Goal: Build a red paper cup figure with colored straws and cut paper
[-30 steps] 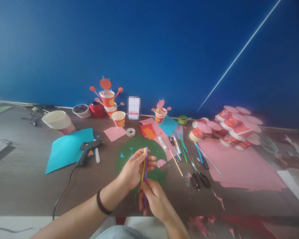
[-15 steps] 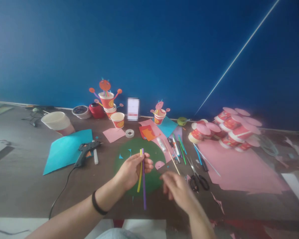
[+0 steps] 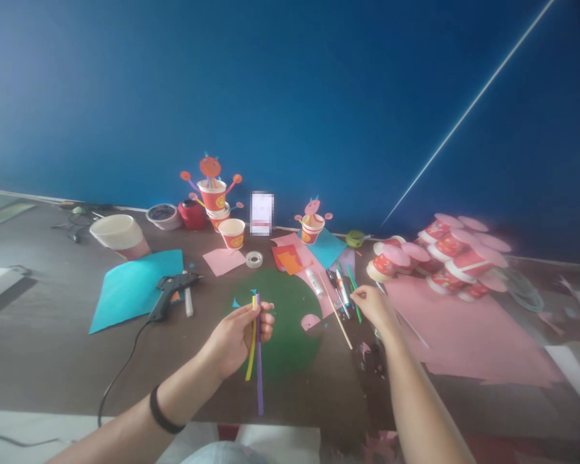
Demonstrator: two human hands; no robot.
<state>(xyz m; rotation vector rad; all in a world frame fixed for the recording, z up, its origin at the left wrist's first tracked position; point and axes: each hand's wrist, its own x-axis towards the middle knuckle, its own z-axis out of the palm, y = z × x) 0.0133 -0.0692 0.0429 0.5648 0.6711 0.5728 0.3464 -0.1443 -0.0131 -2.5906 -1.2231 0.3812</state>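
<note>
- the left hand [image 3: 234, 335] pinches a yellow strip [image 3: 250, 357] and a purple strip [image 3: 260, 380] together near their top ends, thumb pressed over them and fingers curled behind; their lower ends hang free, the purple one reaching lower.
- both strips are in front of the green round mat [image 3: 290, 354], on its left side as seen here.
- the right hand [image 3: 376, 310] is stretched out to the pens and slim strips, thumb and fingertips drawn close together beside a green strip [image 3: 357, 310]; whether they pinch it or only hover by it, i cannot tell.
- the step in hand seems to be picking out a slim piece with the right while the left keeps its pair gathered.
- the next move seems to call for a light fingertip pinch that leaves the neighbouring white marker [image 3: 342, 285] and wooden stick [image 3: 337, 314] undisturbed.
</note>
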